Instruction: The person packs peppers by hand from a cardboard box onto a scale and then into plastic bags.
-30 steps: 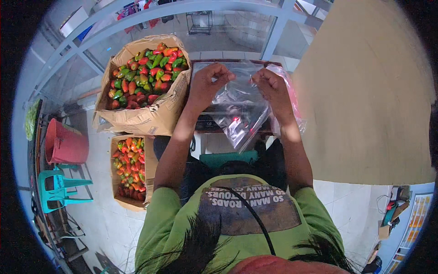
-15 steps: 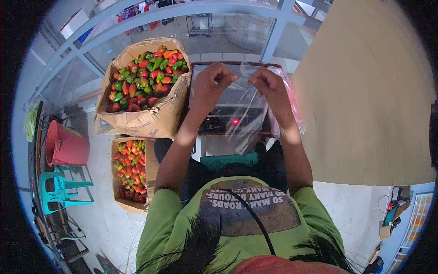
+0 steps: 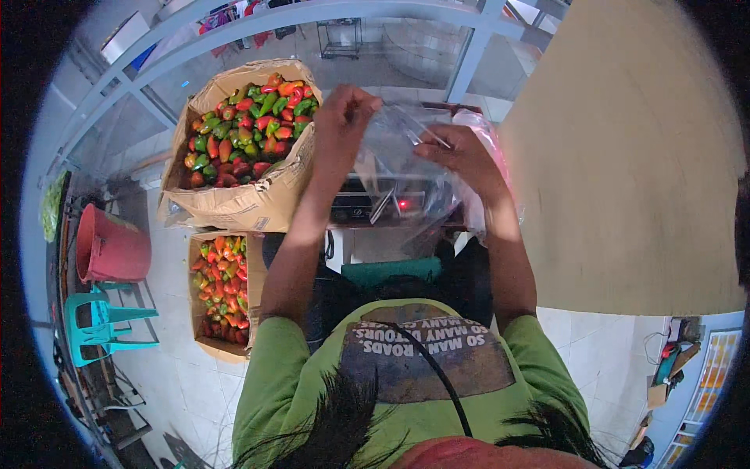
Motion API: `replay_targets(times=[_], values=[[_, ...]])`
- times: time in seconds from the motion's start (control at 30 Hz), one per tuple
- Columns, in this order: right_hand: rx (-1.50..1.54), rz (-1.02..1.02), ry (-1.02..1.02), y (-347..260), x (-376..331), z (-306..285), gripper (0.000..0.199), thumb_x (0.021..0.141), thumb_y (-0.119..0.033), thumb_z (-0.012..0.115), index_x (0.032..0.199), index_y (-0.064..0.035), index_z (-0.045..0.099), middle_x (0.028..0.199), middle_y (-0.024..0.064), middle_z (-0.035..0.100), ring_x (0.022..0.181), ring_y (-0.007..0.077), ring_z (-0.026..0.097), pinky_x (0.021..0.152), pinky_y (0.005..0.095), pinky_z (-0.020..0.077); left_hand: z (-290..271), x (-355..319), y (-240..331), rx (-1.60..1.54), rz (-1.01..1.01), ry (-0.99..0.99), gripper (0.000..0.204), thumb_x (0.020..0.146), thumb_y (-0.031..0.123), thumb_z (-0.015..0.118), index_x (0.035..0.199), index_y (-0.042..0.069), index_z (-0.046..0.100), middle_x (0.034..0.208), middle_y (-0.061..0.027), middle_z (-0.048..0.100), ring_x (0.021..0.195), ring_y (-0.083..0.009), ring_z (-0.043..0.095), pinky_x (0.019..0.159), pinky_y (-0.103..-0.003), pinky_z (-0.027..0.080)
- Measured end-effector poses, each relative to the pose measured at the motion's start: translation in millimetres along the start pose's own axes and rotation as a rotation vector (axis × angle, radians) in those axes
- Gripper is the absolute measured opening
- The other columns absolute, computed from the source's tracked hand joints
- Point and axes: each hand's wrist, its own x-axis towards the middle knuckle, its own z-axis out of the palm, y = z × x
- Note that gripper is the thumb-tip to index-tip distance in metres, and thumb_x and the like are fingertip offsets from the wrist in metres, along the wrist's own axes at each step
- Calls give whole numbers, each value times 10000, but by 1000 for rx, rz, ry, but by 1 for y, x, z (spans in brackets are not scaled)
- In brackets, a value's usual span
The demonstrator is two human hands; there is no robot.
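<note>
Pepper boxes left; left hand, right hand pinch clear bag, mouth seemingly up, length hanging down.

This looks like a produce packing or sorting area, perhaps at a market stall or small warehouse. At upper left of the frame an open cardboard box brims with red, green and orange peppers, and a second box of peppers stands on the tiled floor below it. A red bucket and a teal plastic chair sit at left. Grey metal framing crosses the top, and a plain board wall fills the right.
</note>
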Motion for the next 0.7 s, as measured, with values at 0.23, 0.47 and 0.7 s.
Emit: replay_targets(times=[0.23, 0.47, 0.7], values=[[-34, 151, -114, 54, -17, -28, 171, 780, -173, 598, 844, -15, 591, 743, 5, 581, 687, 66, 497, 610, 215, 383, -45, 25, -22, 30, 96, 257, 259, 782, 108, 585, 617, 22, 404, 569, -5, 414, 553, -81, 372, 523, -212, 321], [276, 209, 103, 89, -43, -37, 132, 795, -158, 576, 816, -29, 589, 731, -14, 557, 676, 61, 479, 609, 204, 378, -74, 19, -29, -224, -77, 167, 238, 847, 166, 521, 649, 55, 447, 647, 45, 457, 610, -35, 400, 555, -179, 345], [494, 203, 301, 106, -61, -34, 93, 797, -137, 565, 774, -49, 587, 689, -22, 539, 620, 53, 466, 572, 182, 369, -91, 7, -33, -233, -126, 171, 141, 822, 171, 557, 813, 31, 562, 772, 9, 558, 703, -51, 494, 608, -198, 412]])
